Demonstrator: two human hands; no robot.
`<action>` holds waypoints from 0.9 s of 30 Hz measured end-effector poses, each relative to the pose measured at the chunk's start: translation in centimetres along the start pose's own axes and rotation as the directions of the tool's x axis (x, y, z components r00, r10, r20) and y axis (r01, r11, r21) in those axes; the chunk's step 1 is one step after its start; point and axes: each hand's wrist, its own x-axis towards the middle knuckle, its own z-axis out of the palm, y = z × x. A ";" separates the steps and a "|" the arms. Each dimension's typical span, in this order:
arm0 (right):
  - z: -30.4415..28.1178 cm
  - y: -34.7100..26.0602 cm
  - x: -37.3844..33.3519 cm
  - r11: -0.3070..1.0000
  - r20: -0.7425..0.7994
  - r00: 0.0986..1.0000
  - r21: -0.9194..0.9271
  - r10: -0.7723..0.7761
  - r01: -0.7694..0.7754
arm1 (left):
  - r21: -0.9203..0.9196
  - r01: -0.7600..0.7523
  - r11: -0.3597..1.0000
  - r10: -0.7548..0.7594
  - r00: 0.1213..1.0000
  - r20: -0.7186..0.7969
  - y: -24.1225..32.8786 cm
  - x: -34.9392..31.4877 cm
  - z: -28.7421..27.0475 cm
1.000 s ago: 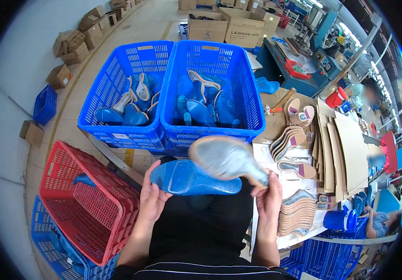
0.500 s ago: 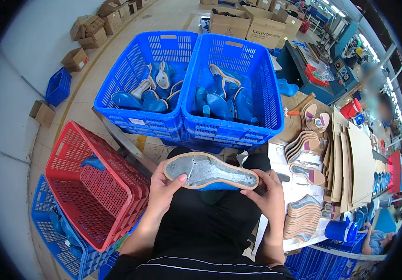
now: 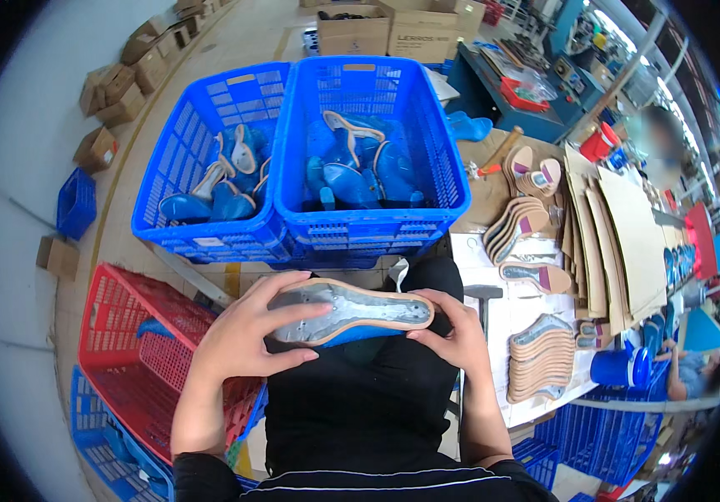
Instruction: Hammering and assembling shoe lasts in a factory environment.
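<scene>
with 12 o'clock pointing away from the body, a tan-edged insole (image 3: 368,308) lies grey face up over the dark trousers (image 3: 352,410), between the two hands. its long axis runs almost straight from 9 o'clock to 3 o'clock, the wide end at 9 and the narrow end at 3. a blue last (image 3: 364,333) shows under its 6 o'clock edge; from this angle i cannot tell whether the two fit flush.

both hands touch the insole, so neither is clearly nearer; each has one end. the left hand (image 3: 247,330) is spread wide over the 9 o'clock end, one finger lying across the grey face and the thumb beside the edge at 6 o'clock. how firmly it grips, i cannot tell. the right hand (image 3: 454,328) is narrow, pinching the 3 o'clock end with the thumb at the near edge and the fingers around the far one.

at 3 o'clock, just past the right hand, a dark hammer (image 3: 484,293) rests on the desk (image 3: 473,205). a stack of insoles (image 3: 537,360) sits there between 3 and 4, and a loose insole with a purple patch (image 3: 536,277) between 2 and 3, short of the cardboard sheets (image 3: 628,238).

the right blue crate (image 3: 377,217) stands at 12, the left blue crate (image 3: 209,249) at 11, both with blue lasts inside; a red crate (image 3: 113,364) tilts at 8.
</scene>
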 end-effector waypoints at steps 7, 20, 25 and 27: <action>0.6 1.5 -0.4 0.990 -0.050 0.997 0.120 -0.063 0.068 | 0.256 0.023 0.966 -0.068 0.983 0.169 1.9 1.7 -0.7; 0.7 3.5 0.1 0.927 -0.023 0.997 0.369 0.073 -0.059 | 0.328 0.001 0.945 -0.064 0.981 0.181 1.1 2.2 0.3; 1.2 5.0 0.0 0.799 0.015 0.995 0.595 0.097 -0.087 | 0.309 0.012 0.951 -0.075 0.978 0.193 0.8 2.8 0.1; 1.9 5.9 -0.3 0.628 0.020 0.991 0.771 0.136 -0.102 | 0.282 0.017 0.959 -0.074 0.978 0.195 0.7 3.2 0.2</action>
